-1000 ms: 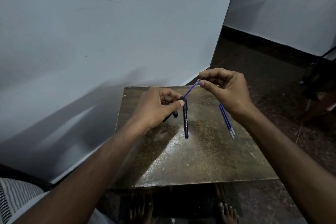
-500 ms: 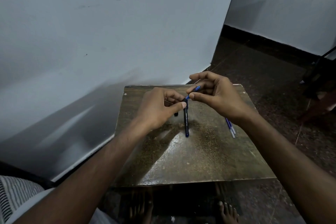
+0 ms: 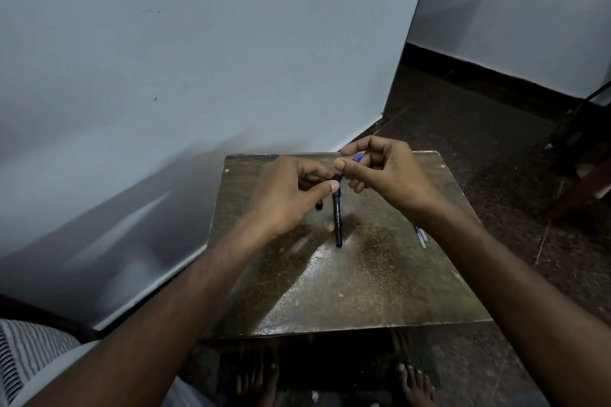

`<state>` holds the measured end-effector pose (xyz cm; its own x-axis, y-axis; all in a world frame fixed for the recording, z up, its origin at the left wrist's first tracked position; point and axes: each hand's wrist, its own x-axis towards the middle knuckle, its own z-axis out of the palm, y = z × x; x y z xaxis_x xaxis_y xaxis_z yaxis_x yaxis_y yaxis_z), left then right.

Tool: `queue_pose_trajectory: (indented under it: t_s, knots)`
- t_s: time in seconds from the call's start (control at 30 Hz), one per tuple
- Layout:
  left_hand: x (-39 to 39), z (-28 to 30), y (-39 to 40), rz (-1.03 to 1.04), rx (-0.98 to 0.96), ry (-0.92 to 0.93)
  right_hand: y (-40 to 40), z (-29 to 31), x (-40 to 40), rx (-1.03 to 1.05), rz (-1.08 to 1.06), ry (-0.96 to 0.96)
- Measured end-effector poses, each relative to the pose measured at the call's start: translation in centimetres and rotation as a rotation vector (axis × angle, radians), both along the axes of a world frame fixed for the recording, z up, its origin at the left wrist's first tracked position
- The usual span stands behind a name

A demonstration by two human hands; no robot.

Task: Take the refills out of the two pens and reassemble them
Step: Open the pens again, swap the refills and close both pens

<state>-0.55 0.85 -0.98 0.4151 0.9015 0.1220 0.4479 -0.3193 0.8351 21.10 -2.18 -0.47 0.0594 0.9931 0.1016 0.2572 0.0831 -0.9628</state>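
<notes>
Dark, worn wood formed the top of the small desk (image 3: 380,291), which stood against a pale wall (image 3: 165,76). Above its far half the left hand (image 3: 287,195) held a black pen barrel (image 3: 337,218) upright, its grip closed on the barrel's upper end between thumb and fingers, the lower blue end resting on the desk. The right hand (image 3: 386,172) met it from the other side, its grip pinched shut on a blue refill (image 3: 357,158) whose short visible end stuck out behind the thumb; the refill ran down toward the open top of the barrel, and how far it sat inside could not be told. Another dark pen piece (image 3: 319,205) showed just below the left hand, mostly hidden. Near the desk's right edge, partly covered by the right forearm, lay two more blue refills (image 3: 421,238) side by side. Bare feet (image 3: 416,383) showed on the floor below the desk's near edge.
</notes>
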Motion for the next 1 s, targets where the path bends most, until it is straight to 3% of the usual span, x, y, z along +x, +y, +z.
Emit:
queue_pose_trajectory:
  t_s: [0.27, 0.4, 0.57, 0.73, 0.9, 1.0]
  knots:
    - [-0.1, 0.3, 0.0, 0.041, -0.098, -0.073, 0.1, 0.3, -0.5, -0.107, 0.05, 0.362]
    - [0.0, 0.4, -0.4, 0.012, -0.147, -0.1, 0.1, 0.0, -1.1, -0.123, -0.085, 0.326]
    - [0.2, 0.4, -0.3, 0.051, -0.155, -0.1, -0.1, 0.7, -0.3, -0.197, 0.014, 0.349]
    - [0.3, 0.3, -0.4, 0.011, -0.162, -0.098, 0.0, 0.2, -1.0, -0.227, -0.113, 0.307]
    - [0.3, 0.1, -0.2, 0.028, -0.182, -0.118, -0.4, 0.9, -0.8, -0.26, 0.017, 0.306]
    - [0.2, 0.0, -0.1, -0.003, -0.167, -0.103, -0.4, 0.6, -1.3, -0.27, -0.086, 0.29]
